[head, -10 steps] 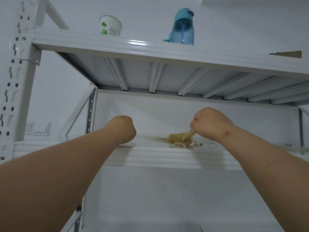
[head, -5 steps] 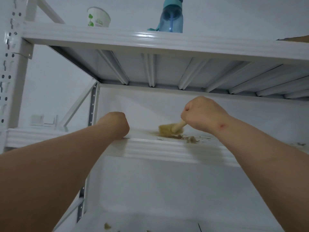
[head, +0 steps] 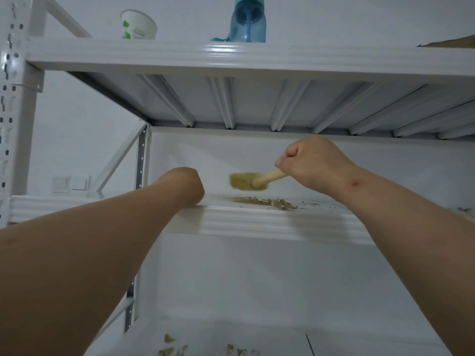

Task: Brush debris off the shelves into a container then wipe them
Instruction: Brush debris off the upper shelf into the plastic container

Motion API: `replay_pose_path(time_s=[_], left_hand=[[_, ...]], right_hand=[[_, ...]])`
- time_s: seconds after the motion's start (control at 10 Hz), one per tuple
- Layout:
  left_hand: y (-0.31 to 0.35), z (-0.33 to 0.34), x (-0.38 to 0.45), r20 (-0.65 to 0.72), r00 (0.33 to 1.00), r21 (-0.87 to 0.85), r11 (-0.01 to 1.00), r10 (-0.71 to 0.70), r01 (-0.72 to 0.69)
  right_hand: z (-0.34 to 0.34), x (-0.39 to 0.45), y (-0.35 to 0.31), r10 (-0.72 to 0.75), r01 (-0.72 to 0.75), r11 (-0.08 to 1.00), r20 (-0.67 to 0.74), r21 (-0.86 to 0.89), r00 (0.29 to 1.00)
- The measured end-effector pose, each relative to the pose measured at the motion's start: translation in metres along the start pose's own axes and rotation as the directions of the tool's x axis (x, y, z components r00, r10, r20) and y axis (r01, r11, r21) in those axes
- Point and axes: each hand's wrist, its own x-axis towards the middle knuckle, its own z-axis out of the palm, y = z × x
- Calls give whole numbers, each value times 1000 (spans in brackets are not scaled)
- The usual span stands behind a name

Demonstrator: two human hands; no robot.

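Note:
My right hand point(head: 312, 163) grips the wooden handle of a small brush point(head: 250, 180). Its yellowish bristles point left and hover, blurred, just above the middle white shelf point(head: 257, 222). A low pile of brown debris point(head: 267, 201) lies on that shelf under and right of the bristles, with finer specks trailing right. My left hand point(head: 186, 183) rests at the shelf's front edge, left of the brush, bent away from me so its fingers are hidden. No container shows in view.
More debris bits point(head: 177, 349) lie on the lower shelf. On the top shelf stand a paper cup point(head: 138, 25) and a blue water bottle point(head: 248, 21), with a cardboard edge point(head: 452, 42) at far right. A perforated upright point(head: 15, 111) frames the left side.
The brush has lifted off the debris pile and swung a little left. My left hand stays at the shelf edge. The view has dropped, showing the lower shelf's debris.

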Motion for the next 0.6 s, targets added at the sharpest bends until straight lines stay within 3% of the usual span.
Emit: replay_pose_path(time_s=[0.1,0.2,0.4,0.6], left_hand=[[1,1,1,-3,1000,61,998,11,-11],[3,-1,1,-1,1000,54,999,-7,7],[8,2,-1,20,993,149,982,116,-118],[12,6,1,40,998,133,990,50,-55]], right_hand=[[-6,-7,-10,-80,72,979,34,190,996],[-16,-15,-6,-86,65,977,99,201,991],[-22,-16,36,81,-81,997,48,8,996],[9,3,13,-6,7,1000,-14,28,1000]])
